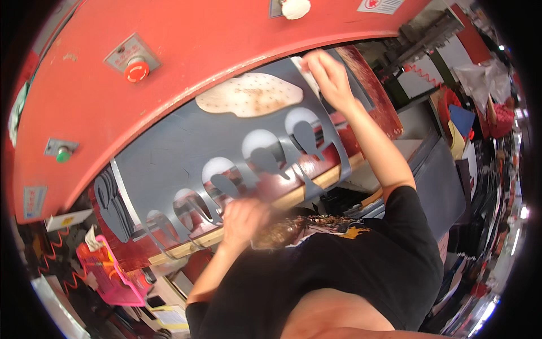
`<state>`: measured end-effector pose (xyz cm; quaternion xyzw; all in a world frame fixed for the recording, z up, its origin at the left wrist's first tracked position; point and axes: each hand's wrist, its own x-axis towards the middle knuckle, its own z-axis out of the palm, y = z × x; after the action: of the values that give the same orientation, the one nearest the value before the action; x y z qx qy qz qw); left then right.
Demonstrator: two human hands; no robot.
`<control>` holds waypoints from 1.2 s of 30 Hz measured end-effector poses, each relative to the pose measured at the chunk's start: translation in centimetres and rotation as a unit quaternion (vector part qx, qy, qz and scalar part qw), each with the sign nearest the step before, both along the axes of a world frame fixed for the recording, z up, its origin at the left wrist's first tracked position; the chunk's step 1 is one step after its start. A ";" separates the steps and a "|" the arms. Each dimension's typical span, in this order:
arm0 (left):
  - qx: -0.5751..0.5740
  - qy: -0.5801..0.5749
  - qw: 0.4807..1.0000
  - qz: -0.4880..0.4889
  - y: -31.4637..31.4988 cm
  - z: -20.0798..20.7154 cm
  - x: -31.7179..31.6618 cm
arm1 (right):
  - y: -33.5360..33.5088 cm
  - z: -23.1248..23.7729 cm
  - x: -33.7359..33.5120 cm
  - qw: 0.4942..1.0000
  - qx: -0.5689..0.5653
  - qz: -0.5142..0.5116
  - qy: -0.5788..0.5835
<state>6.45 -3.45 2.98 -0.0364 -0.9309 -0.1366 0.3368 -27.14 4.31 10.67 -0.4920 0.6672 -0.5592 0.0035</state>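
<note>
A dark grey sheet (164, 147) lies across the work surface, with a row of rounded cut-out openings along its near side. On its far part rests a cream sole-shaped piece (251, 95) dotted with small marks and stained brown. My right hand (329, 76) is at the sheet's far right end, fingers curled in beside a narrow white strip (305, 72). What it grips, if anything, is hidden. By the sheet's near edge, my left hand (244, 219) is smeared by motion, so its fingers cannot be read. Several grey sole-shaped pieces (113, 209) are stacked at the left end.
A red machine body (197, 39) with a red push button (136, 70) and a green button (63, 154) spans the far side. A wooden strip (293, 198) runs along the near edge. At lower left stands a pink basket (116, 288); dark sheets (443, 175) are at right.
</note>
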 end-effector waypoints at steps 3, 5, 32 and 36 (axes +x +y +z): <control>0.077 -0.130 0.983 0.106 -0.1 -1.8 -0.3 | -3.5 5.8 -2.2 0.986 -0.141 -0.027 0.086; 0.065 -0.097 0.984 0.132 -1.3 -2.4 -1.1 | -3.9 6.9 -2.6 0.990 -0.085 -0.048 0.101; 0.069 -0.193 0.958 0.200 2.4 -7.3 -3.2 | 10.3 -12.9 8.9 0.886 0.369 -0.090 0.265; 0.043 -0.243 0.959 0.142 8.7 -4.0 0.7 | 14.0 -7.5 9.7 0.902 0.385 0.024 0.193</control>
<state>7.15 5.23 -1.00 0.1445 -0.9736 -0.1316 0.1176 -17.48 18.29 3.19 -0.5666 0.8061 -0.1525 0.0776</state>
